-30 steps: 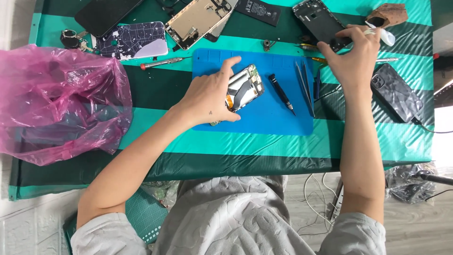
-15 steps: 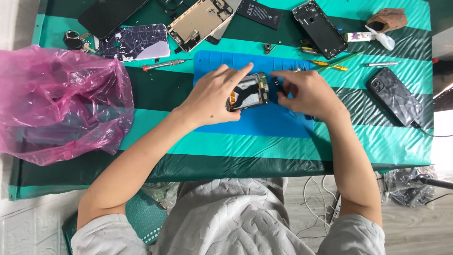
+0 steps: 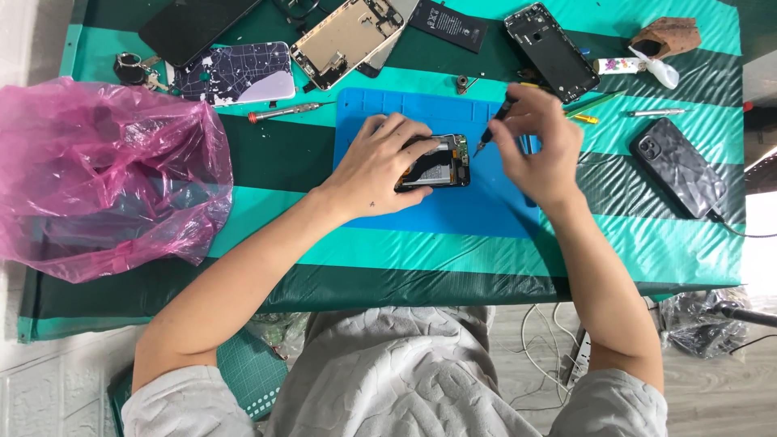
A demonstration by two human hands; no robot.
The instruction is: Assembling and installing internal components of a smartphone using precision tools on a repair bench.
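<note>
Blue mat (image 3: 388,113) lies in the middle of the striped worktop (image 3: 267,235), and on it rests an opened phone (image 3: 437,162) with its insides facing up. The left hand (image 3: 380,166) lies flat over the phone's left part, fingers curled on its edge to pin it to the mat. The right hand (image 3: 538,146) sits just right of the phone and pinches a dark screwdriver (image 3: 495,123), whose tip slants down toward the phone's upper right corner; whether it touches cannot be told. The step looks like work on a screw or small part at that corner. The next move seems to call for a steady tip, seated square, while the left hand stops the phone sliding. Other stripped phones (image 3: 550,48) and a red-handled driver (image 3: 287,110) lie well apart at the far edge, a pink bag (image 3: 105,178) on the left
</note>
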